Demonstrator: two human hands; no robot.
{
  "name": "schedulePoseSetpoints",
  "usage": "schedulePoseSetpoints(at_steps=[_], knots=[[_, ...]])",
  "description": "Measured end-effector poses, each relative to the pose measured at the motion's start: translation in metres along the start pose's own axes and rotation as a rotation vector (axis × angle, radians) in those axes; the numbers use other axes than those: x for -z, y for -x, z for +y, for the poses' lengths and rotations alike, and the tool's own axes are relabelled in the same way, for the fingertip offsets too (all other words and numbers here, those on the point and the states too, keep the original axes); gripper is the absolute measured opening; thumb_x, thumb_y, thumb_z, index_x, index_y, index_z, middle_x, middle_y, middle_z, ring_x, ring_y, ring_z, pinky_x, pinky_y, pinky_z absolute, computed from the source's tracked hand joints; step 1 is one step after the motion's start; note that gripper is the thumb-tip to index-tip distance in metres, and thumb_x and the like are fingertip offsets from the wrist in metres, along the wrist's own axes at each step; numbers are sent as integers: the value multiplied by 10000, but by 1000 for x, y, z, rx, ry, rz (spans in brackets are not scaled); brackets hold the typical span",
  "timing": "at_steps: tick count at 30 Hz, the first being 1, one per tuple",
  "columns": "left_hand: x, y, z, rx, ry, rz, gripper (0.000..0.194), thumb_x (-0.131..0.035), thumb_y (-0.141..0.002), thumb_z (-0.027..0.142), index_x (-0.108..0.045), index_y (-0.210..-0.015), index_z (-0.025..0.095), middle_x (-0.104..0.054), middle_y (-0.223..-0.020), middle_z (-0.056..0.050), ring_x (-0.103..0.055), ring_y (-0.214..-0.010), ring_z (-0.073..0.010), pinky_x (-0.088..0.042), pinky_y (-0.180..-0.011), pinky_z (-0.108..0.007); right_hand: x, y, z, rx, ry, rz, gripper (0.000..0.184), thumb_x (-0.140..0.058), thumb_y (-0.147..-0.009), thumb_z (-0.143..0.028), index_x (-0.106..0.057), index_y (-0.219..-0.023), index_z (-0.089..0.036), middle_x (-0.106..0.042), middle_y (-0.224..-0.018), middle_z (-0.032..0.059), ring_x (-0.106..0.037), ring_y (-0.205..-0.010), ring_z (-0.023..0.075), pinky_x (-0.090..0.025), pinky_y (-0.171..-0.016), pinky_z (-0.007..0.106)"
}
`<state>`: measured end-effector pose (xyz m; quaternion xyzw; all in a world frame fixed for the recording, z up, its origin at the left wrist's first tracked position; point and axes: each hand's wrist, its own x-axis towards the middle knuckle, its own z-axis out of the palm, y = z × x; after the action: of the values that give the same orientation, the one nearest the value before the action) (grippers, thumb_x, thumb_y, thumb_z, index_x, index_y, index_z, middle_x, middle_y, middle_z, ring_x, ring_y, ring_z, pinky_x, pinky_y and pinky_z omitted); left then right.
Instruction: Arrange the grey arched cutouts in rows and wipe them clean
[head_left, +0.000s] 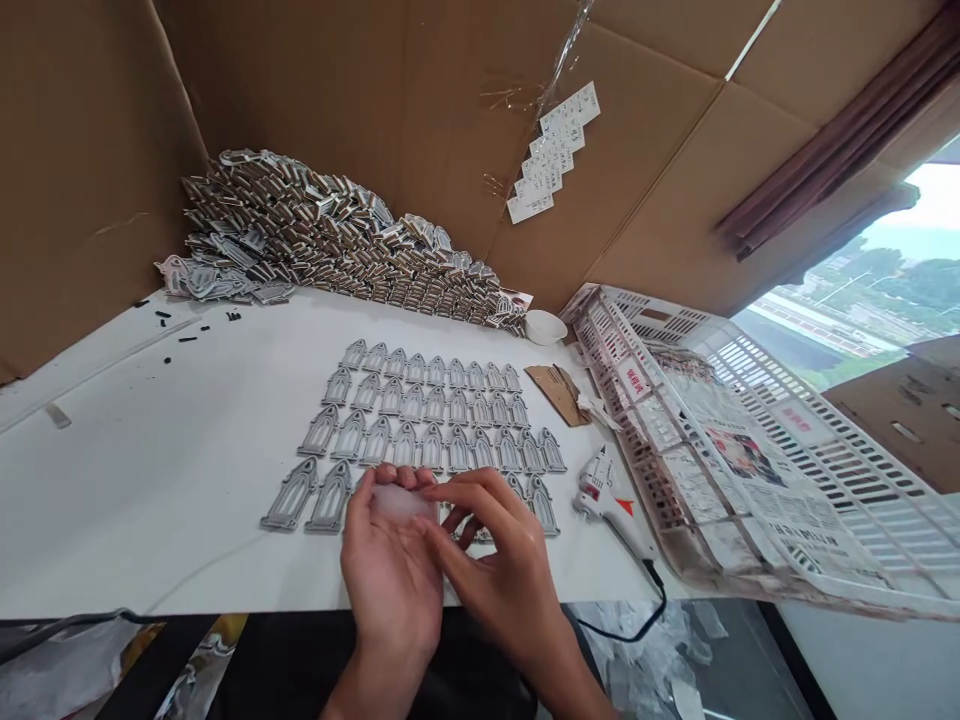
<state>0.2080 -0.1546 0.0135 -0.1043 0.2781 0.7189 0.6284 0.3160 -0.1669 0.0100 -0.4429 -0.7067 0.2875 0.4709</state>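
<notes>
My left hand is palm up with its fingers curled, cradling a whitish translucent mass; whether it is a small bag or a heap of clear bits I cannot tell. Over that palm, my right hand brings thumb and forefinger close together at the edge of the mass. Whatever lies between those fingertips is too small to make out. Beyond and partly behind both hands, grey arched window-shaped pieces lie in several rows on the white table.
A large pile of similar pieces leans against the cardboard wall. To the right are a glue gun with a black cord, a cardboard scrap, a white bowl and a newspaper-lined plastic crate. Small black bits lie at left.
</notes>
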Motion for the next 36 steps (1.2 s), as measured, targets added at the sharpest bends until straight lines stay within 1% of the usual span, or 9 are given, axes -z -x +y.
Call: schedulePoseSetpoints(at_steps=[3, 6, 10, 15, 20, 23, 26, 31, 36], knots=[[0, 1, -3, 2, -11, 22, 164, -714, -895, 316, -606, -885, 193, -617, -864, 7, -691, -834, -165, -583, -729, -266, 3, -1, -2, -13, 9, 5, 221, -742, -963, -184, -756, -1165, -271, -685, -1067, 30, -682, -763, 111, -598, -638, 225], [0, 2, -6, -16, -32, 36, 178, -736, -870, 323, -615, -897, 195, -622, -873, 4, -693, -837, -167, -580, -703, -258, 5, 0, -2, -14, 16, -15, 249, -752, -956, -183, -747, -1188, -273, -694, -1067, 30, -691, -813, 122, -599, -655, 222], [2, 2, -8, 3, -69, -2, 228, -771, -853, 364, -620, -896, 199, -629, -883, -3, -696, -839, -177, -596, -690, -266, 3, 1, -1, -13, 33, -28, 204, -753, -965, -191, -750, -1156, -262, -701, -1001, 20, -688, -811, 131, -603, -681, 235], [4, 3, -6, -14, -66, -33, 257, -778, -871, 402, -615, -882, 203, -617, -886, -1, -698, -868, -184, -622, -721, -289, 1, 0, 1, 11, 32, -27, 144, -737, -984, -178, -743, -1112, -244, -733, -1002, 24, -701, -811, 139, -600, -721, 260], [1, 9, -8, -78, -80, -41, 363, -865, -820, 457, -623, -878, 193, -604, -861, 4, -690, -865, -153, -620, -772, -234, -1, 0, -1, 35, 60, 13, 81, -751, -980, -177, -749, -1038, -234, -737, -929, 18, -710, -810, 152, -595, -720, 269], [2, 11, -10, -86, -151, -51, 417, -940, -755, 428, -637, -914, 190, -630, -888, 4, -687, -867, -134, -609, -774, -198, -3, 0, -3, 65, 66, 53, 62, -749, -987, -187, -749, -1025, -236, -735, -921, 15, -704, -796, 148, -601, -723, 278], [4, 12, -11, -127, -237, -83, 441, -982, -714, 336, -638, -953, 200, -661, -913, 8, -686, -832, -116, -590, -744, -165, -6, 1, -2, 76, 59, 66, 68, -718, -1003, -186, -749, -1030, -241, -728, -913, 18, -701, -795, 153, -606, -716, 292], [3, 13, -11, -203, -313, -121, 374, -946, -773, 316, -646, -967, 208, -672, -910, 12, -700, -834, -114, -584, -751, -153, -8, 0, 0, 69, 22, 82, 69, -724, -993, -180, -749, -1022, -238, -716, -889, 6, -686, -758, 140, -598, -687, 282], [3, 13, -12, -236, -321, -97, 361, -928, -781, 332, -674, -1002, 202, -698, -929, -6, -711, -843, -131, -589, -756, -174, -8, -1, 1, 86, 26, 87, 75, -736, -997, -203, -766, -1052, -245, -728, -908, 13, -699, -781, 146, -608, -692, 279]])
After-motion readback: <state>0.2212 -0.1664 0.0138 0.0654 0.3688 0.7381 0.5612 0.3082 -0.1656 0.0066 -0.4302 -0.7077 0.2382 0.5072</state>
